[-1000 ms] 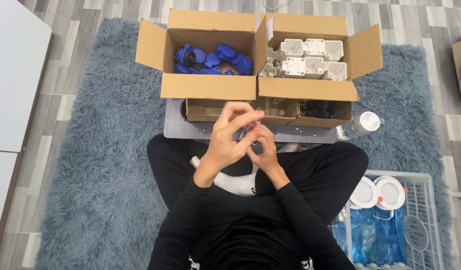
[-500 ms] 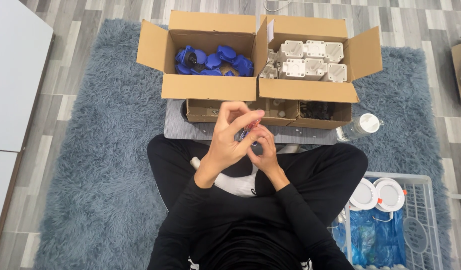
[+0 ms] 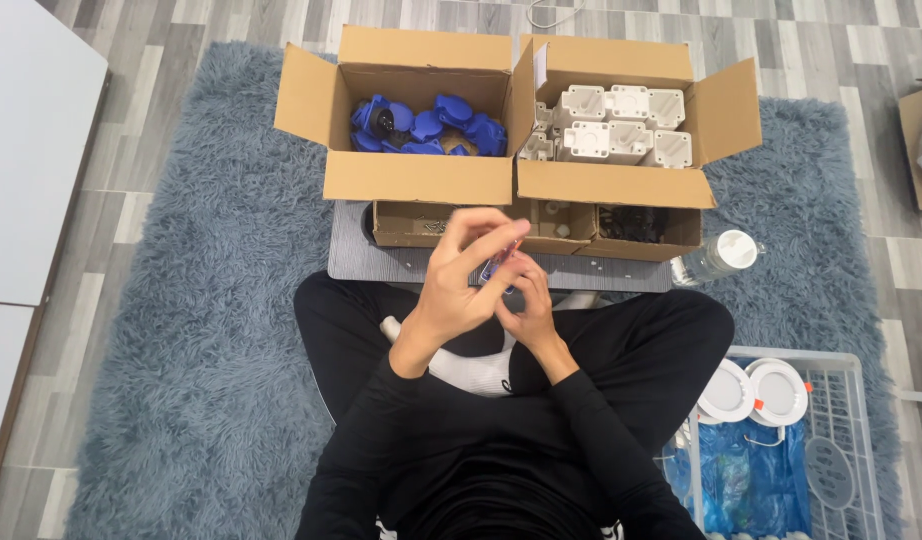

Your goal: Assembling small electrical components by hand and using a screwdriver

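My left hand (image 3: 459, 275) and my right hand (image 3: 526, 305) meet above my crossed legs, both closed around a small blue part (image 3: 494, 267) that my fingers mostly hide. Just beyond them sits a grey board (image 3: 353, 258) carrying a low cardboard tray (image 3: 401, 225) of small parts. Behind it stand two open cardboard boxes: the left box (image 3: 416, 178) holds several blue plastic parts (image 3: 431, 125), the right box (image 3: 616, 185) holds several white plastic housings (image 3: 621, 125).
I sit on a shaggy blue-grey rug (image 3: 201, 330). A clear plastic bottle (image 3: 721, 255) lies right of the board. A white wire basket (image 3: 841, 440) at lower right holds round white lamps (image 3: 751, 392) and blue bags. A white tabletop (image 3: 26, 150) stands left.
My hands have stayed in the same place; the fingers have shifted slightly around the small blue part. Nothing else has moved.
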